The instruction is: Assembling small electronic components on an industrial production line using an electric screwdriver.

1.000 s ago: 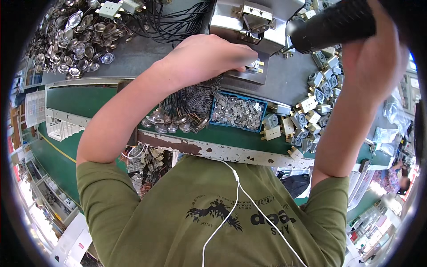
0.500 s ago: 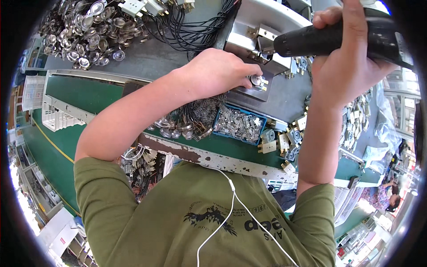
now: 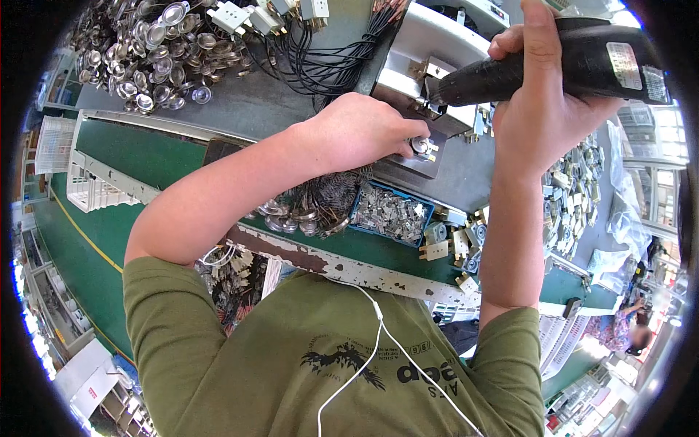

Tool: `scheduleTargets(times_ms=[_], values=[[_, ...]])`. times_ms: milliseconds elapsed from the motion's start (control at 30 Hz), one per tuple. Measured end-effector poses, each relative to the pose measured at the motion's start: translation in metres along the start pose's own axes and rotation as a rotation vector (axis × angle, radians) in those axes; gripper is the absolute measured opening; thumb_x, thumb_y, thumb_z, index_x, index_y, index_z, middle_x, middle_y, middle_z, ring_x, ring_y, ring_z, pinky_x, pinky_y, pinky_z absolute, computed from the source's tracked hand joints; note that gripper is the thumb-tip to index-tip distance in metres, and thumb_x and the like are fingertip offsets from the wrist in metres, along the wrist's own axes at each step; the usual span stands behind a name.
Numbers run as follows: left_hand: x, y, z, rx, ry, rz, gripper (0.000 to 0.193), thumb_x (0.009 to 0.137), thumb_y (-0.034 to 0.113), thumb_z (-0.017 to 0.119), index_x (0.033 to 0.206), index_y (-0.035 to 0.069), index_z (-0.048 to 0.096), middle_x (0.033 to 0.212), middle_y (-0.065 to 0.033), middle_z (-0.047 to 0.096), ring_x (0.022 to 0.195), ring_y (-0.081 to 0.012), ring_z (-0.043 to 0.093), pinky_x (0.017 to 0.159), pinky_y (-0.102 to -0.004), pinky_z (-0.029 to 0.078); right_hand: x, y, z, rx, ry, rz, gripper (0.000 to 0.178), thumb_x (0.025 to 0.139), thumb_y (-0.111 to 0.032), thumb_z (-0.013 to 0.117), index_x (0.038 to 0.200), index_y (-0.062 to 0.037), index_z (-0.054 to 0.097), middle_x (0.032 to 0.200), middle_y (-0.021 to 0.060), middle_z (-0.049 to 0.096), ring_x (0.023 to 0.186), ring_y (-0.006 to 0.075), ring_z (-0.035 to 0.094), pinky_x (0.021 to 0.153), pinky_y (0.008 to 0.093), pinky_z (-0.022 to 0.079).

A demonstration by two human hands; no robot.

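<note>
By metal fixture [image 3: 419,44]: black tapered tool [image 3: 590,62], pale labels [image 3: 623,67].

Discs [image 3: 149,62] lie heaped at the left of the tabletop [image 3: 240,109], with cables [image 3: 309,69] to their right and blocks [image 3: 231,16] behind. Right of the cables stands a jig [image 3: 404,54]; before it, a plate [image 3: 411,167] bears a part [image 3: 421,148] at the left hand [image 3: 364,130]. The driver [image 3: 473,81] comes in from the right (its tip is at the jig). Nearer the person, a tray [image 3: 429,217] holds clips [image 3: 392,213], between wires [image 3: 324,198] on its left and blocks on its right. More blocks lie farther right, beside plastic [image 3: 632,227].
</note>
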State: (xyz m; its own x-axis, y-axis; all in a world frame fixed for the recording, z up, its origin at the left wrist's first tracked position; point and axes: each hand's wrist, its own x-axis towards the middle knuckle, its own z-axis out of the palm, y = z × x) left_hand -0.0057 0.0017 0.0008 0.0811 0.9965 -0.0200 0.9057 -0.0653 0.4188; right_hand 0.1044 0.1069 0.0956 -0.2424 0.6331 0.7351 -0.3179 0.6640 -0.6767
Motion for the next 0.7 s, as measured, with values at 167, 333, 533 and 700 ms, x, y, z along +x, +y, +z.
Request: scheduleTargets(times_ms=[167, 333, 533, 700], values=[[0.001, 0.004, -0.005, 0.034, -0.051, -0.021, 0.029, 0.098, 0.025, 0.06, 0.127, 0.022, 0.066, 0.098, -0.0052, 0.076, 0.092, -0.0268, 0.074, 0.074, -0.0426, 0.058, -0.001, -0.003, 0.007, -0.041, 0.05, -0.032, 0.016, 0.095, -0.001, 0.073, 0.104, -0.0002, 0.059, 0.077, 0.0071, 0.065, 0.058, 0.0129, 0.063, 0.052, 0.0247, 0.049], [-0.001, 0.001, -0.004, -0.024, -0.028, -0.015, 0.029, 0.098, 0.024, 0.058, 0.127, 0.023, 0.066, 0.098, -0.0027, 0.076, 0.093, -0.0254, 0.074, 0.075, -0.0417, 0.058, 0.01, 0.01, 0.0, 0.089, -0.107, 0.117, 0.02, 0.094, -0.008, 0.076, 0.106, 0.0025, 0.063, 0.077, 0.0065, 0.067, 0.058, 0.0136, 0.063, 0.055, 0.0262, 0.051], [0.001, 0.005, -0.004, 0.112, -0.052, -0.027, 0.031, 0.098, 0.025, 0.059, 0.128, 0.024, 0.066, 0.095, -0.0032, 0.076, 0.093, -0.0249, 0.074, 0.076, -0.0404, 0.058, 0.019, 0.002, 0.01, 0.275, -0.186, 0.208, 0.028, 0.094, -0.004, 0.071, 0.118, 0.0034, 0.059, 0.103, 0.013, 0.072, 0.066, 0.015, 0.067, 0.058, 0.0277, 0.054], [-0.005, -0.009, 0.011, 0.011, 0.093, 0.057, 0.031, 0.096, 0.031, 0.064, 0.126, 0.024, 0.069, 0.089, -0.0072, 0.073, 0.089, -0.0274, 0.073, 0.072, -0.0417, 0.057, 0.004, -0.002, 0.012, 0.074, -0.041, 0.134, 0.042, 0.093, 0.001, 0.071, 0.126, -0.0008, 0.045, 0.097, 0.0127, 0.071, 0.064, 0.0144, 0.067, 0.054, 0.0263, 0.055]])
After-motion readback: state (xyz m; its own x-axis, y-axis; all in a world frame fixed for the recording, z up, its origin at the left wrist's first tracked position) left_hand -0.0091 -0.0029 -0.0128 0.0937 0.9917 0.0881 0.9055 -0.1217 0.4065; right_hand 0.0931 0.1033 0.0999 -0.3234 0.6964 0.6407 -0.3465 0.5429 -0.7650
